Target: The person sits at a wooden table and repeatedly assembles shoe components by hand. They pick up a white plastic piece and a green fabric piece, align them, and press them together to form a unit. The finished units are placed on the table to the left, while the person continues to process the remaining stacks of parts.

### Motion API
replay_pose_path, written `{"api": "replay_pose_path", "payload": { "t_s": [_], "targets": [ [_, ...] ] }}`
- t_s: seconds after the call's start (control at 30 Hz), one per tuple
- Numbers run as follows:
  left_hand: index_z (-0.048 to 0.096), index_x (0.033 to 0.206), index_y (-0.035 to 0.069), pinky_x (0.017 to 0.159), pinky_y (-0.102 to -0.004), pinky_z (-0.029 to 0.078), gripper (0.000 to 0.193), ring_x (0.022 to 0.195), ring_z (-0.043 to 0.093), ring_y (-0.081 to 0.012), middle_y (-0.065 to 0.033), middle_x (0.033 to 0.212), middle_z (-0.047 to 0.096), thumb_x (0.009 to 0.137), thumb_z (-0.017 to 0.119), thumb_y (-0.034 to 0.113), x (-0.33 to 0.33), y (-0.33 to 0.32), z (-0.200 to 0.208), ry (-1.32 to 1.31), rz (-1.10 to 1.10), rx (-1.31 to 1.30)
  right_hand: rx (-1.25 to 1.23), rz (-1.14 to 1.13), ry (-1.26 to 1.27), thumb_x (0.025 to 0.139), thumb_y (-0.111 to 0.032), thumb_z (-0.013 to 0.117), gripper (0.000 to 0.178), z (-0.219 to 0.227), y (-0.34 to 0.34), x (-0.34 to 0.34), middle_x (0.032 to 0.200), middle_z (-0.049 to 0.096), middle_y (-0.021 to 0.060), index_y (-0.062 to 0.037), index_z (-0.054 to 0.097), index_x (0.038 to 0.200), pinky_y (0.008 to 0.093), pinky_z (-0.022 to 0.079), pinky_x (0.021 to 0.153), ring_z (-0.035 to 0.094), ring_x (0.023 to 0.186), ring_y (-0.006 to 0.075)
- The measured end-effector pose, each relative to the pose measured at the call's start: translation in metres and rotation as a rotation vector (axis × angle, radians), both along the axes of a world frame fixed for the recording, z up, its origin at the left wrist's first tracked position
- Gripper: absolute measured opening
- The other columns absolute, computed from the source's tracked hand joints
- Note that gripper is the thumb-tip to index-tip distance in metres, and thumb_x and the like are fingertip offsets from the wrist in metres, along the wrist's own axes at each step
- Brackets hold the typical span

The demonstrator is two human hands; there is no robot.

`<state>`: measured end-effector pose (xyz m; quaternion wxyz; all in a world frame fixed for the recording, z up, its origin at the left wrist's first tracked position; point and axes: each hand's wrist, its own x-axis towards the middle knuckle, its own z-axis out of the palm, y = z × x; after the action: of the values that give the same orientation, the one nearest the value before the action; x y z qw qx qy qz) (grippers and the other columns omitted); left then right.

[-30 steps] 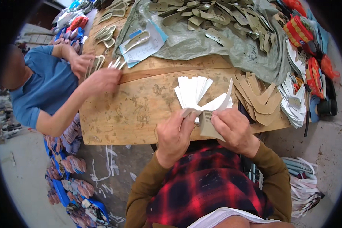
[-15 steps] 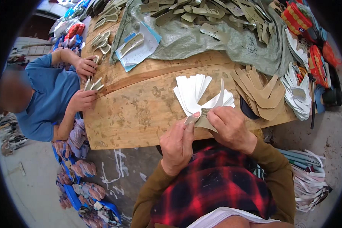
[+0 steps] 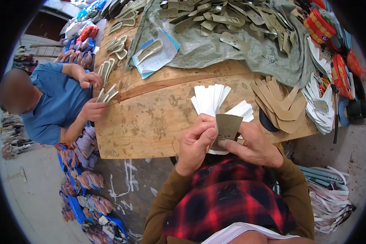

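Observation:
Above the table's near edge I hold an olive-grey insole board with small holes in it, tilted so its broad face shows. A white strip curves along its lower end. My left hand pinches the board's left edge between thumb and fingers. My right hand grips the other side, its thumb lying across the lower face. Just beyond the hands, a fan of white cut pieces lies on the wooden table; its nearest part is hidden by my hands and the board.
A heap of olive insole boards lies on a green sheet. Brown curved pieces and more white pieces sit at the right. At the left a co-worker in a blue shirt handles similar boards. A paper lies farther back.
My hands have turned the insole board up so its broad face shows, with the white strip now at its lower end. The co-worker's far hand has moved off the boards.

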<state>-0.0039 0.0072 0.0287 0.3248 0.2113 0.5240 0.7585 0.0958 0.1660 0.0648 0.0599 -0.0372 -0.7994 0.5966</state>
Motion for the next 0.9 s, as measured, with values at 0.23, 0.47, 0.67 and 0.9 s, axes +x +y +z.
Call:
{"api": "replay_pose_path", "payload": {
  "t_s": [0.23,0.47,0.67,0.9],
  "targets": [
    [0.066,0.091,-0.001,0.064,-0.0223,0.038,0.018,0.073,0.049,-0.0071,0.0000,0.078,0.054,0.097,0.062,0.016,-0.013,0.009,0.003,0.279,0.117,-0.199,0.081,0.049,-0.079,0.083,-0.010,0.067,0.031,-0.023,-0.015,0.003,0.088,0.065,0.0195,0.0013,0.057,0.110,0.0418,0.050,0.066,0.064,0.076,0.0376],
    [0.064,0.110,0.001,0.083,-0.0248,0.047,0.020,0.095,0.058,-0.0111,-0.0033,0.099,0.063,0.094,0.064,0.013,-0.011,0.008,-0.005,0.219,0.087,-0.136,0.135,-0.054,-0.034,0.084,0.000,0.062,0.029,-0.014,-0.009,-0.002,0.095,0.064,0.0185,0.0015,0.056,0.112,0.0416,0.050,0.068,0.063,0.079,0.0354],
    [0.056,0.129,0.001,0.096,-0.0368,0.050,0.047,0.123,0.056,-0.0315,-0.0158,0.132,0.059,0.083,0.067,-0.006,-0.016,-0.004,-0.012,0.749,-0.101,-0.183,0.495,0.023,0.179,0.077,0.005,0.061,0.053,-0.025,-0.009,-0.009,0.115,0.059,0.0191,0.0017,0.048,0.128,0.0412,0.048,0.086,0.058,0.104,0.0375],
    [0.053,0.121,0.004,0.095,-0.0423,0.052,0.047,0.123,0.055,-0.0433,-0.0290,0.138,0.049,0.078,0.072,-0.004,-0.021,-0.007,-0.027,0.931,0.148,0.109,-0.142,-0.122,-0.119,0.095,-0.014,0.058,0.032,-0.033,0.003,-0.008,0.113,0.066,0.0119,0.0048,0.059,0.121,0.0315,0.048,0.087,0.061,0.100,0.0182]
  ]
}}
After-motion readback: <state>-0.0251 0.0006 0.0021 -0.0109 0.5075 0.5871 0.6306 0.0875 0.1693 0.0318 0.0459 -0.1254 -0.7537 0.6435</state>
